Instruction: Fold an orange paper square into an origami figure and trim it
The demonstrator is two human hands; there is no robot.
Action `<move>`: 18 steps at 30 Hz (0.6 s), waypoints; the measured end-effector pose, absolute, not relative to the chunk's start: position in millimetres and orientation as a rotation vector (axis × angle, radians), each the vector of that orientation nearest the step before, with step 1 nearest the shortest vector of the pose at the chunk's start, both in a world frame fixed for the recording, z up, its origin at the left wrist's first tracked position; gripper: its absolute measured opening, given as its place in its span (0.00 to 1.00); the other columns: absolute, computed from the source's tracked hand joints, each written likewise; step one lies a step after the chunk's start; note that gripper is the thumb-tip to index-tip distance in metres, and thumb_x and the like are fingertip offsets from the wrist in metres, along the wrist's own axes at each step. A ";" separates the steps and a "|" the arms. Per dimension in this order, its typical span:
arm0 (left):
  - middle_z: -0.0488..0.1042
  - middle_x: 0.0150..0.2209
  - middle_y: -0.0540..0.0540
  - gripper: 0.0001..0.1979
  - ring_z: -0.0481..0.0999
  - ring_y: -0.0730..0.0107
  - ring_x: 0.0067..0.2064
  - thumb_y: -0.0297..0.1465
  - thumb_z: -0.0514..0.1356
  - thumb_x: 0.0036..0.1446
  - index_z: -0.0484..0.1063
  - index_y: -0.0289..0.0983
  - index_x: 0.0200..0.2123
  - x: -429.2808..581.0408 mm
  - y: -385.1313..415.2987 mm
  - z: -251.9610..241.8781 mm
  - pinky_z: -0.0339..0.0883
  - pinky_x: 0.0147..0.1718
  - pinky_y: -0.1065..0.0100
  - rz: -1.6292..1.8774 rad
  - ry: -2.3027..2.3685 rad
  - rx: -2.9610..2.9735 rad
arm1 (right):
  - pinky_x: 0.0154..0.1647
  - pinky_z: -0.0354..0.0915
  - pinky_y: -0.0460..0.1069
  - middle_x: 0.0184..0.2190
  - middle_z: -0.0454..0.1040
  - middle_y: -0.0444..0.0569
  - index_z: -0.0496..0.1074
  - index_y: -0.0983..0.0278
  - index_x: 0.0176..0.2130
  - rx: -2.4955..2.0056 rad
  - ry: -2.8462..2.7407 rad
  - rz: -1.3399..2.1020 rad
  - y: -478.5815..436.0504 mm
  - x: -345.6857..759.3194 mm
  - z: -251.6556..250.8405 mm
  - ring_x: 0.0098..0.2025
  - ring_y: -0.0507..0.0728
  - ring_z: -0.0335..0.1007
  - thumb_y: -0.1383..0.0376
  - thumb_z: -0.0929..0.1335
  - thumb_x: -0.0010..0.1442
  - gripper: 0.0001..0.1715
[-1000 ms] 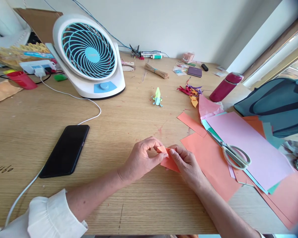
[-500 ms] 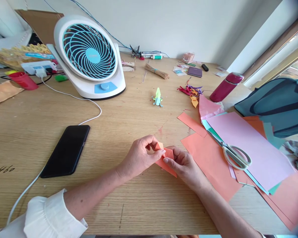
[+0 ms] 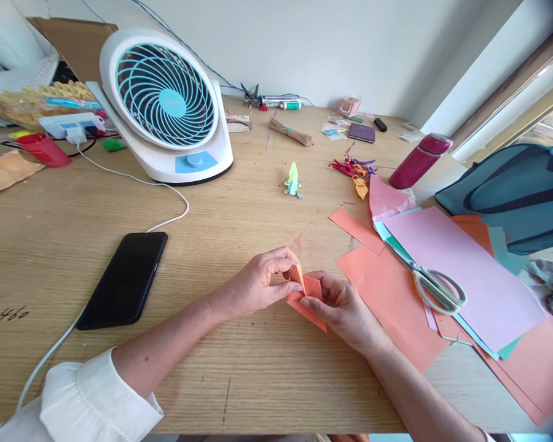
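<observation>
Between my two hands is a small piece of folded orange paper (image 3: 312,314), held just above the table front. My left hand (image 3: 265,279) pinches an upright flap of it between thumb and fingers. The lower right part is gripped by my right hand (image 3: 343,307), its thumb lying on top and the other fingers mostly hidden behind. A larger orange sheet (image 3: 391,307) lies right of my right hand, and an orange paper strip (image 3: 357,230) is beyond it. Farther back stands a small green and blue folded paper figure (image 3: 293,180).
White-handled scissors (image 3: 437,291) rest on a pink sheet (image 3: 479,276) at right. Behind are a magenta flask (image 3: 421,161), a blue bag (image 3: 511,190) and colourful paper scraps (image 3: 354,169). At left lie a black phone (image 3: 122,281), a white cable (image 3: 50,356) and a fan (image 3: 166,104).
My left fingers have turned the pinched flap more upright and narrower, with the left hand shifted slightly left. My right hand keeps its grip on the folded paper almost unmoved.
</observation>
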State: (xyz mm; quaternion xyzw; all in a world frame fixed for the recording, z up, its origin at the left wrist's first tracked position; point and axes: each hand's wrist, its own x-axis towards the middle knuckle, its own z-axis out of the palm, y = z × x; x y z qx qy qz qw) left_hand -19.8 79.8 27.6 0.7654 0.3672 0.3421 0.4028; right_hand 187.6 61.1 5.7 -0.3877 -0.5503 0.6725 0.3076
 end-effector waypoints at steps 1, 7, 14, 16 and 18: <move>0.70 0.38 0.49 0.04 0.72 0.73 0.41 0.25 0.62 0.59 0.74 0.36 0.31 -19.9 80.0 27.2 0.64 0.42 0.71 0.866 0.920 1.941 | 0.36 0.61 0.46 0.38 0.75 0.46 0.74 0.61 0.46 -1.020 -1.457 1.780 61.3 187.8 5.2 0.39 0.54 0.67 0.54 0.73 0.59 0.18; 0.70 0.35 0.51 0.05 0.72 0.74 0.38 0.25 0.63 0.55 0.70 0.36 0.29 -16.3 77.4 21.7 0.64 0.40 0.71 0.906 0.970 1.903 | 0.32 0.59 0.46 0.36 0.73 0.44 0.74 0.61 0.43 -1.036 -1.466 1.790 61.9 188.1 6.2 0.34 0.52 0.65 0.53 0.74 0.57 0.19; 0.70 0.33 0.52 0.08 0.70 0.73 0.35 0.24 0.61 0.54 0.65 0.37 0.25 -10.2 72.3 22.6 0.63 0.37 0.70 0.921 1.058 1.872 | 0.29 0.54 0.47 0.29 0.67 0.44 0.72 0.63 0.34 -1.120 -1.517 1.689 61.8 184.4 12.9 0.30 0.51 0.59 0.47 0.73 0.56 0.22; 0.69 0.31 0.52 0.08 0.69 0.73 0.35 0.23 0.60 0.54 0.65 0.37 0.25 -8.4 71.1 24.4 0.63 0.36 0.70 0.919 1.082 1.854 | 0.27 0.52 0.47 0.27 0.66 0.43 0.70 0.63 0.32 -1.139 -1.488 1.686 61.8 183.7 11.4 0.29 0.51 0.57 0.47 0.73 0.56 0.22; 0.69 0.31 0.51 0.08 0.68 0.73 0.34 0.22 0.60 0.53 0.65 0.37 0.25 -6.6 69.9 25.8 0.63 0.36 0.70 0.923 1.100 1.834 | 0.26 0.50 0.46 0.26 0.65 0.42 0.69 0.63 0.31 -1.145 -1.459 1.689 61.6 183.7 9.1 0.27 0.50 0.56 0.48 0.73 0.55 0.22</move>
